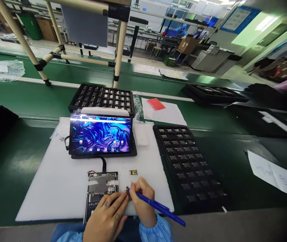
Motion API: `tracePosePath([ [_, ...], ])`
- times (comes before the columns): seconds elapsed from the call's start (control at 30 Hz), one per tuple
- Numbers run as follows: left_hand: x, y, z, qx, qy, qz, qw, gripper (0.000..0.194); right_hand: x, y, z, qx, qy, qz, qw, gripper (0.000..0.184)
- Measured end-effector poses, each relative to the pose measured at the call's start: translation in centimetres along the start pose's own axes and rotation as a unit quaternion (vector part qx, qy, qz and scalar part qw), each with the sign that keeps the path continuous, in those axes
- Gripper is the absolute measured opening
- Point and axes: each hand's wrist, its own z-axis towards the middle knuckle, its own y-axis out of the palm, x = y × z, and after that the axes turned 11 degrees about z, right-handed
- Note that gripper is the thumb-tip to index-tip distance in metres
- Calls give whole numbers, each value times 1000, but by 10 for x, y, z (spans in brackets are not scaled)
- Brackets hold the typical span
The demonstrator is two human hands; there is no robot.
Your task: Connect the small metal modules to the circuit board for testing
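My right hand [143,198] grips a blue pen [162,207], its tip down at a small dark component [128,193] on the white foam mat [50,188]. My left hand [108,215] lies low beside it, fingers close together, with the fingertips pressed on that component. Under and left of this hand is an opened device with its circuit board [102,184] bare, partly covered by the hand. A black flat cable [104,165] runs from the board to a lit tablet screen [101,134] propped behind. A small yellow and black module [133,172] lies above my right hand.
To the right is a black compartment tray [187,161] of small parts; another filled tray [103,97] stands behind the screen. A red sheet [156,104] lies on white paper [167,116]. Beige rack posts [120,55] rise at the back. More paper [275,174] lies far right.
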Motion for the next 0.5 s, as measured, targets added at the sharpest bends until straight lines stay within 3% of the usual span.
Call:
tracePosePath([
  [0.13,1,0,1,17,-5,9,1000,44,-1,-4,0,25,39,86,995,35],
  [0.27,1,1,-3,20,-2,-10,1000,43,-2,-7,3,81,81,202,973,35],
  [0.33,-2,-1,-7,20,1,-45,999,39,-2,-8,3,109,92,236,961,45],
  [0.4,-10,-5,-11,23,1,-86,996,35,-2,-8,-1,125,104,249,955,51],
  [0.5,-38,-12,-16,33,-19,-120,992,32,-3,-9,-13,167,111,225,953,34],
])
